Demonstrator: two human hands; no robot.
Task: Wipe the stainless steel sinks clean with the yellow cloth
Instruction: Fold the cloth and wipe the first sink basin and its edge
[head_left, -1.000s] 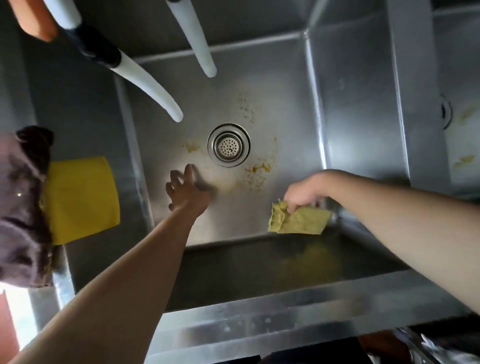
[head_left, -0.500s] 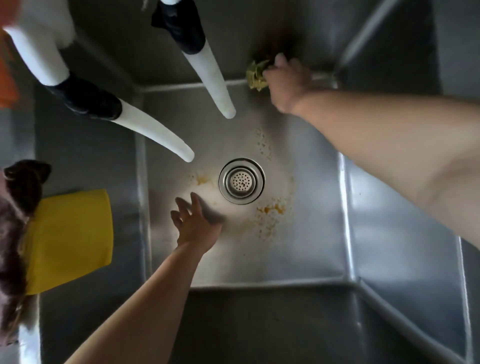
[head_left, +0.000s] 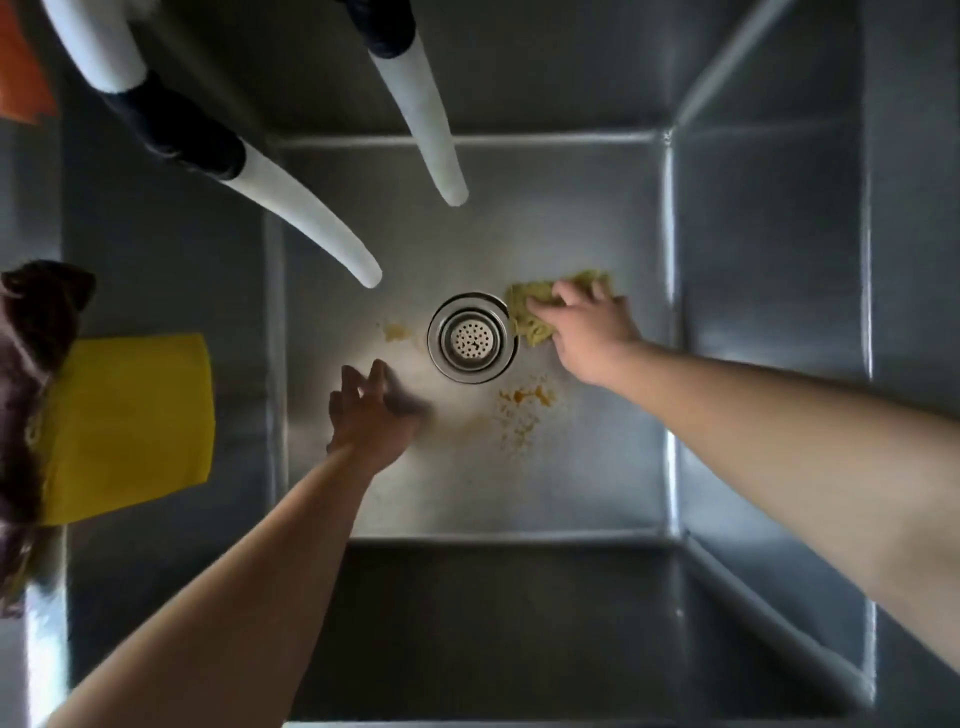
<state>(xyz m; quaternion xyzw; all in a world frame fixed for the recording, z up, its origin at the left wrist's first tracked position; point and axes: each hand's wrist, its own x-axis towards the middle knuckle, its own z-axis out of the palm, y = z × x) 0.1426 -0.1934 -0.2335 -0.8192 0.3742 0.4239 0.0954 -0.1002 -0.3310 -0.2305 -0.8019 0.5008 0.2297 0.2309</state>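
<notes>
I look straight down into a deep stainless steel sink (head_left: 582, 483). My right hand (head_left: 587, 332) presses the crumpled yellow cloth (head_left: 530, 306) flat on the sink floor, just right of the round drain (head_left: 471, 338). My left hand (head_left: 371, 410) rests open on the floor, fingers spread, below and left of the drain. Orange-yellow stains (head_left: 524, 402) lie below the drain, and a smaller stain (head_left: 396, 331) sits to its left.
Two white hose spouts with black collars hang over the sink, one (head_left: 306, 223) from the upper left and one (head_left: 426, 114) from the top. A yellow object (head_left: 130, 426) and a dark brown rag (head_left: 31, 364) lie on the left rim.
My right hand carried the cloth from the front right corner to the back wall, then down to the floor beside the drain. My left hand stayed put.
</notes>
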